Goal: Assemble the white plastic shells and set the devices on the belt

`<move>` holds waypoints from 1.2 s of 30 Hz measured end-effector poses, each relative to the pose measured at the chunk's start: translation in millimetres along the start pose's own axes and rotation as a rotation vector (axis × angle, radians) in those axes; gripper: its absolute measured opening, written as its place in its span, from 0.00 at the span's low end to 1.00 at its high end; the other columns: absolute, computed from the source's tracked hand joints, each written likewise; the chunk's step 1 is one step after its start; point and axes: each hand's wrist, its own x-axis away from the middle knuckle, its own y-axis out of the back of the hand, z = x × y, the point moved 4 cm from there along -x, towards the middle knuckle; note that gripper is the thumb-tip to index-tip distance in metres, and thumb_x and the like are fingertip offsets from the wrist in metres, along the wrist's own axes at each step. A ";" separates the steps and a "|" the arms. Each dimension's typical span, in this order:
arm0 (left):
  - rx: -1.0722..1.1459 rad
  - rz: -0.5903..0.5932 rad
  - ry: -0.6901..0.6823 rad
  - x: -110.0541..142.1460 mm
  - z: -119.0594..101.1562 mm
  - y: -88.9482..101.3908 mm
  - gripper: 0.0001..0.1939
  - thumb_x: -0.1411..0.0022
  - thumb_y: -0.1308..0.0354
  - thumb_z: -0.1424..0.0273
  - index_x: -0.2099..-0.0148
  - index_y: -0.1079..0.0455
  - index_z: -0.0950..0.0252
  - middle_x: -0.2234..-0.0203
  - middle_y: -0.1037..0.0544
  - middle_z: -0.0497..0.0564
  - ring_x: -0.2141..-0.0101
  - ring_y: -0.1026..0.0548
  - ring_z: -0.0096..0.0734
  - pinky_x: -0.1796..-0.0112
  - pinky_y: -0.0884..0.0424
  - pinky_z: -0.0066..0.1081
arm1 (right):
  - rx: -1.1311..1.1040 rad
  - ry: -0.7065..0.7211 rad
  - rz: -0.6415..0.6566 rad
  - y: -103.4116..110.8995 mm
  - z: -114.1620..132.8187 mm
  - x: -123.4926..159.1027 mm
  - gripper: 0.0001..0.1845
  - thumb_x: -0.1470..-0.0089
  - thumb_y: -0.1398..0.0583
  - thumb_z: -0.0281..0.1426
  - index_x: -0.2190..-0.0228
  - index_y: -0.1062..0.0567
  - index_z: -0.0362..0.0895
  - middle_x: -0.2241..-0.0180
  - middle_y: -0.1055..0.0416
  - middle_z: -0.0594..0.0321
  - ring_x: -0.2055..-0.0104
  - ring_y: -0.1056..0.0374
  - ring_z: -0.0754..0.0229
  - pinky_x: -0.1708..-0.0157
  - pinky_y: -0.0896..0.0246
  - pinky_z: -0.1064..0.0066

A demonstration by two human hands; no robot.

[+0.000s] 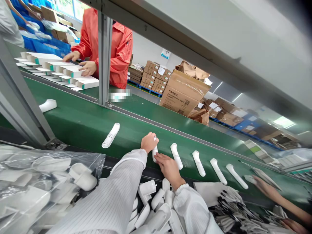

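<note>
Device [155, 155], white, lies between our hands at the center of the frame, over the near edge of the green belt [83, 126]. Our left hand [149, 142] is curled around its upper end, while our right hand [168, 167] has fingers laid against its lower end; we cannot tell whether the right thumb presses too. The hands are close together. Four like units [199, 163] lie slanted in a row to the right, and another [110, 135] lies left of our hands. At far left, a slanted post [21, 87] partly hides one more. An upright post [104, 58] stands before a co-worker in a red jacket [120, 55], whose hands touch white boxes [90, 83] at upper left. Above, a broad panel [231, 35] cuts across the view. A carton [182, 94] stands beyond the belt, right of center. Toward us, a clear bag [53, 182] of white parts fills the lower left, loose shells [158, 216] heap between our forearms, and gray pouches [229, 208] with black cords crowd the lower right. Another person's hand [264, 188] reaches in at the right edge.
</note>
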 end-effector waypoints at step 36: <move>-0.116 -0.117 0.034 -8.0 93.9 102.5 0.08 0.41 0.47 0.66 0.65 0.27 0.58 0.63 0.24 0.48 0.58 0.27 0.35 0.59 0.33 0.30 | -0.362 -0.014 0.279 54.1 64.7 -36.8 0.30 0.52 0.48 0.19 0.49 0.28 0.51 0.63 0.27 0.67 0.73 0.35 0.65 0.69 0.41 0.72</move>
